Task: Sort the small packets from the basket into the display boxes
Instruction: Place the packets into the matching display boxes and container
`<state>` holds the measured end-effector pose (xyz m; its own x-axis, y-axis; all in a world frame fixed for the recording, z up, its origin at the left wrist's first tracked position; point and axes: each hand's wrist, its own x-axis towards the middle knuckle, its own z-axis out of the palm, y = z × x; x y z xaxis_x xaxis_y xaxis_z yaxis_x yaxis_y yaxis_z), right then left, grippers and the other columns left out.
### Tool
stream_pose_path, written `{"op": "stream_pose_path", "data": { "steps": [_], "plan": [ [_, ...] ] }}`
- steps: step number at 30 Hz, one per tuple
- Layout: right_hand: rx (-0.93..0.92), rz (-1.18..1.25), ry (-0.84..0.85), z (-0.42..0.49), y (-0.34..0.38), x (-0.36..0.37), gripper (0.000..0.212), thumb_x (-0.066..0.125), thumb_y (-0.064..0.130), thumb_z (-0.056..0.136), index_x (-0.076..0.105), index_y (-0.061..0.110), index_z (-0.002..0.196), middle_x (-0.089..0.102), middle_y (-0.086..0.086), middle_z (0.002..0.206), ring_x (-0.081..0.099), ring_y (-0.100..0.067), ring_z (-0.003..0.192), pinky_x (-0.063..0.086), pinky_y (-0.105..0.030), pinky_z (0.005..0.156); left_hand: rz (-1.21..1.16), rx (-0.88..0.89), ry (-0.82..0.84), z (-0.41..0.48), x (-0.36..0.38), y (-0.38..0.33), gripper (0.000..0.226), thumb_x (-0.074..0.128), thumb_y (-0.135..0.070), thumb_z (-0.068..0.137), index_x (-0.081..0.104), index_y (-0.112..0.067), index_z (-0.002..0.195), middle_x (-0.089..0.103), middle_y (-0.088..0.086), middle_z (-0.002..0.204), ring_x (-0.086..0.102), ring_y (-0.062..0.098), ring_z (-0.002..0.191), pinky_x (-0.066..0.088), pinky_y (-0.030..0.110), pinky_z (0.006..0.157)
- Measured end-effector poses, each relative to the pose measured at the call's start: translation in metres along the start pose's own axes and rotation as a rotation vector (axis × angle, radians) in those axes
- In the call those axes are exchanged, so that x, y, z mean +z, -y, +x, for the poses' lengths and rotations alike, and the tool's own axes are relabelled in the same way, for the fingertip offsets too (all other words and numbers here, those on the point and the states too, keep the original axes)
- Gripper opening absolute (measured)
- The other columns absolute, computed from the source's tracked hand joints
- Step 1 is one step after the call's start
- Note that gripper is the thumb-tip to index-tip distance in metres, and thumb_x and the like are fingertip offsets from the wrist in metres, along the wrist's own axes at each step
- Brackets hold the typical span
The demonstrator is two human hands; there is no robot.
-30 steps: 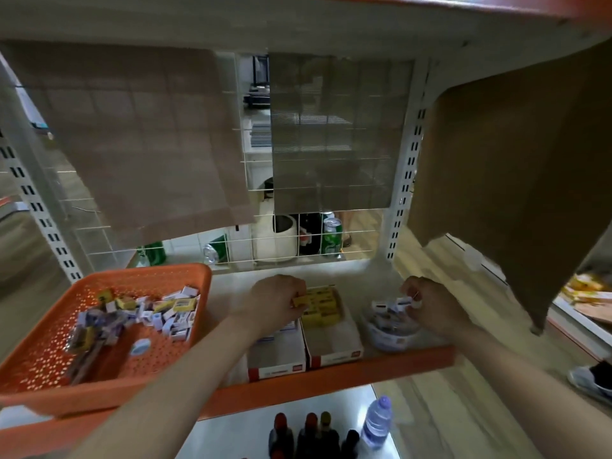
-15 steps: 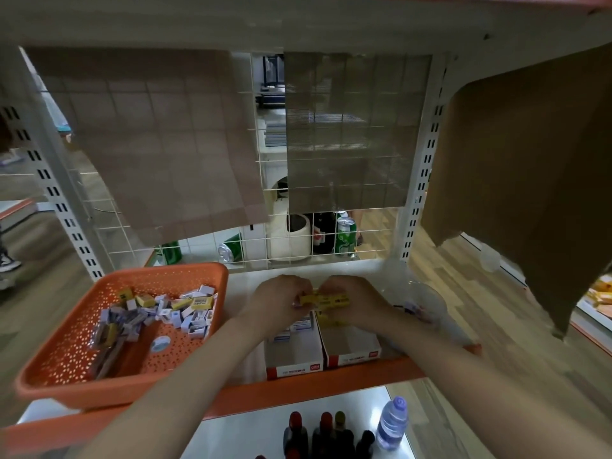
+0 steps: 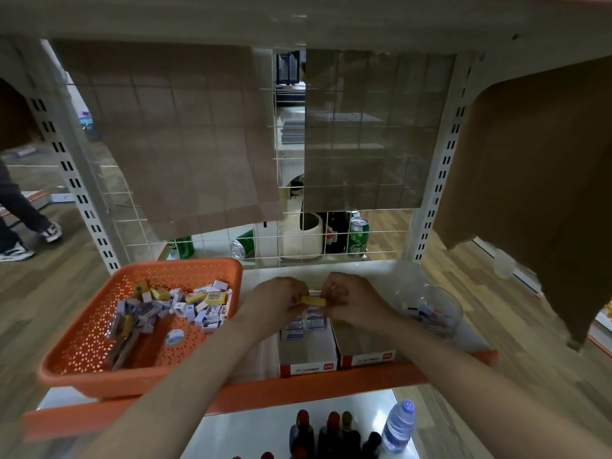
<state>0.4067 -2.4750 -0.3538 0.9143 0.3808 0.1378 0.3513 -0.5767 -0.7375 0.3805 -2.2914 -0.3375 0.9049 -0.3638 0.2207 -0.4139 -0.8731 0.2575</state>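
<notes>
Hands pinching yellow packet, above boxes

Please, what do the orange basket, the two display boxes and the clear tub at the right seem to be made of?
Orange basket: likely moulded plastic, matt, with uniform colour and punched holes. Left display box and right display box: probably thin printed cardboard, with flat folded walls and red front strips. Clear tub: transparent, glossy; plastic or glass, I cannot tell.
</notes>
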Motion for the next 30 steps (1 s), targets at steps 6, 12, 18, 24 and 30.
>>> {"op": "stream_pose_path", "data": {
  "steps": [6,12,18,24,30],
  "plan": [
    [0.028,0.075,0.031,-0.001,-0.005,-0.002,0.026,0.083,0.008,0.067,0.063,0.016,0.082,0.070,-0.001,0.083,0.069,-0.017,0.082,0.054,-0.042,0.085,0.065,0.040,0.033,0.003,0.003,-0.006,0.021,0.056,-0.025,0.091,0.063,-0.020,0.110,0.062,-0.001,0.110,0.059,0.015,0.098,0.048,0.028,0.081],
    [0.020,-0.007,0.023,-0.003,-0.010,-0.009,0.032,0.075,-0.004,0.071,0.067,0.001,0.101,0.068,-0.012,0.098,0.065,-0.021,0.089,0.053,-0.031,0.081,0.076,0.012,0.029,-0.002,0.010,0.000,0.036,0.057,-0.032,0.091,0.051,-0.026,0.126,0.057,-0.006,0.119,0.057,0.012,0.104,0.038,0.018,0.074],
    [0.058,-0.102,-0.067,-0.013,-0.040,-0.020,0.024,0.073,-0.005,0.070,0.065,0.003,0.091,0.066,-0.011,0.097,0.064,-0.023,0.092,0.054,-0.043,0.083,0.087,-0.049,0.065,-0.006,0.016,0.016,0.032,0.054,-0.030,0.091,0.053,-0.025,0.123,0.057,-0.004,0.116,0.057,0.012,0.101,0.042,0.019,0.074],
    [0.086,-0.084,-0.162,-0.026,-0.060,-0.032,0.024,0.068,-0.010,0.073,0.057,0.012,0.072,0.063,0.017,0.064,0.059,0.003,0.062,0.040,-0.012,0.057,0.098,-0.075,0.080,-0.005,0.020,0.020,0.034,0.052,-0.029,0.093,0.051,-0.025,0.126,0.057,-0.005,0.118,0.057,0.011,0.102,0.040,0.017,0.072],
    [0.113,-0.199,-0.167,-0.019,-0.067,-0.035,0.038,0.065,-0.007,0.070,0.050,0.027,0.066,0.055,0.011,0.069,0.052,-0.004,0.066,0.036,-0.013,0.055,0.083,-0.065,0.077,-0.001,0.027,0.019,0.033,0.053,-0.029,0.092,0.052,-0.025,0.126,0.057,-0.006,0.120,0.057,0.011,0.104,0.042,0.017,0.077]
  ]
}}
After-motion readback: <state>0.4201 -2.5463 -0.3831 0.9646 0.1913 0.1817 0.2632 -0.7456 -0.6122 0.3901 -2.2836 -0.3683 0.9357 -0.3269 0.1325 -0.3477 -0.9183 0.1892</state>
